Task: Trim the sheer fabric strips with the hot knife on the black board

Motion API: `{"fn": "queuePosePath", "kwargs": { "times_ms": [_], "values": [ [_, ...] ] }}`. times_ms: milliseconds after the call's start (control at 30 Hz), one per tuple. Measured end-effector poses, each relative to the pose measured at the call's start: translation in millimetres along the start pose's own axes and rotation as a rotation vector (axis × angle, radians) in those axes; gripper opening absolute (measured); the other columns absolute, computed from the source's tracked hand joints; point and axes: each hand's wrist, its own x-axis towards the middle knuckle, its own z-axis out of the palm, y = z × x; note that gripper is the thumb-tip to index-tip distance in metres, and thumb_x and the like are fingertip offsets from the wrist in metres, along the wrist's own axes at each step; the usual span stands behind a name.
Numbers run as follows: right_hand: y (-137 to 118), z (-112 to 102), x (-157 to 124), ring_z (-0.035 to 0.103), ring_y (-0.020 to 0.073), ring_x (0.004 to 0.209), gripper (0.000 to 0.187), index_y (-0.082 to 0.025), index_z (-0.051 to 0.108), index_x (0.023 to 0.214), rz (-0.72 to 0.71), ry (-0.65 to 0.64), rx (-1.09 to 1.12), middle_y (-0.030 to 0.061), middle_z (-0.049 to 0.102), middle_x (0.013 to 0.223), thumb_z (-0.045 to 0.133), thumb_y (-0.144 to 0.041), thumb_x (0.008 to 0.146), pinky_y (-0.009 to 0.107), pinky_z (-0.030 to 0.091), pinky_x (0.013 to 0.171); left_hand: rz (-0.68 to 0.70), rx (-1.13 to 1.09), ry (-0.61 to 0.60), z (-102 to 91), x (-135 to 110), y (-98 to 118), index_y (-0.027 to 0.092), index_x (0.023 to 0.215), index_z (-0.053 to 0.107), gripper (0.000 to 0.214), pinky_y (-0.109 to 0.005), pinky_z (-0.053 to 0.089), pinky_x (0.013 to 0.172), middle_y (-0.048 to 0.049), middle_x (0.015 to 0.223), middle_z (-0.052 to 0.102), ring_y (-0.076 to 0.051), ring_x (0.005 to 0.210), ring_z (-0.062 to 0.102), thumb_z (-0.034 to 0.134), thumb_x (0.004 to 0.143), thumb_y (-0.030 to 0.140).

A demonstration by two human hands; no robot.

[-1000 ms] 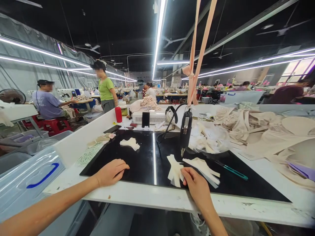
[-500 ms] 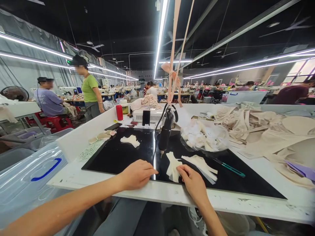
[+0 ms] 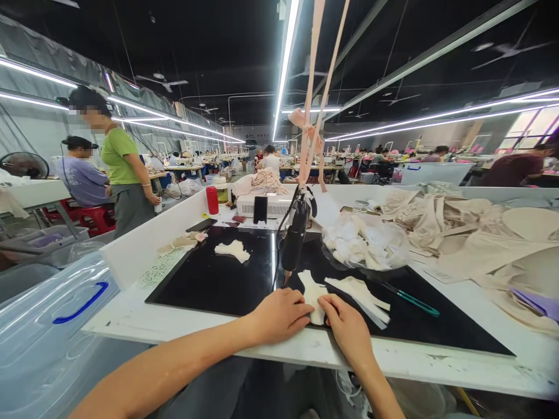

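A small cream fabric piece (image 3: 313,294) lies near the front edge of the black glossy work mat (image 3: 218,282). My left hand (image 3: 279,314) rests on the mat with its fingers curled against the piece's left edge. My right hand (image 3: 347,329) touches the piece's right lower edge, fingers bent onto it. A black hand tool (image 3: 294,238) hangs on pink ribbon straps (image 3: 312,116) just above the piece, tip pointing down. More cream cut pieces (image 3: 360,297) lie fanned out to the right.
A clear bag of white pieces (image 3: 364,241), green-handled snips (image 3: 410,299) and heaped beige fabric (image 3: 471,233) lie at right. A white box (image 3: 262,206), red bottle (image 3: 212,199) and phone (image 3: 200,224) stand behind. A lidded clear bin (image 3: 52,326) sits left. A person in green walks at left.
My left hand slid right across the mat from its left part to the fabric piece. The hanging tool swung left. The person in green walked leftward, nearer.
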Motion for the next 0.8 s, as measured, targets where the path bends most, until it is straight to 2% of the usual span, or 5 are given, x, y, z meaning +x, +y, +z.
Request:
{"fn": "queuePosePath", "kwargs": {
  "times_ms": [200, 400, 633, 800],
  "values": [
    [1, 0, -2, 0.067, 0.017, 0.077, 0.03, -0.018, 0.07, 0.098, 0.002, 0.04, 0.017, -0.0002, 0.069, 0.087, 0.063, -0.046, 0.109, 0.035, 0.059, 0.078, -0.003, -0.024, 0.003, 4.3, 5, -1, 0.02, 0.138, 0.064, 0.033, -0.036, 0.052, 0.089, -0.0073, 0.108, 0.069, -0.023, 0.098, 0.066, 0.056, 0.11, 0.034],
    [-2, -1, -6, 0.066, 0.0168, 0.075, 0.035, -0.019, 0.069, 0.095, 0.048, 0.087, 0.065, -0.0007, 0.067, 0.084, 0.062, -0.05, 0.109, 0.035, 0.057, 0.077, 0.028, -0.024, -0.008, 5.0, 8, 1, 0.02, 0.129, 0.068, 0.027, -0.037, 0.051, 0.087, -0.0073, 0.109, 0.066, -0.023, 0.096, 0.062, 0.056, 0.11, 0.035],
    [-3, -8, -8, 0.059, 0.0163, 0.058, 0.052, -0.02, 0.07, 0.094, 0.152, 0.194, 0.232, -0.004, 0.06, 0.064, 0.054, -0.07, 0.103, 0.031, 0.05, 0.063, 0.04, -0.032, -0.009, 4.0, 10, 3, 0.019, 0.12, 0.069, 0.023, -0.037, 0.049, 0.084, -0.0074, 0.105, 0.066, -0.023, 0.094, 0.061, 0.057, 0.11, 0.036],
    [-15, -22, -12, 0.052, 0.0177, 0.046, 0.063, -0.021, 0.069, 0.094, 0.253, 0.327, 0.404, 0.0021, 0.067, 0.061, 0.052, -0.081, 0.089, 0.031, 0.043, 0.048, 0.039, -0.072, -0.026, 5.4, 12, 3, 0.019, 0.121, 0.07, 0.025, -0.037, 0.049, 0.082, -0.0085, 0.106, 0.067, -0.025, 0.094, 0.061, 0.058, 0.108, 0.037]
  ]
}}
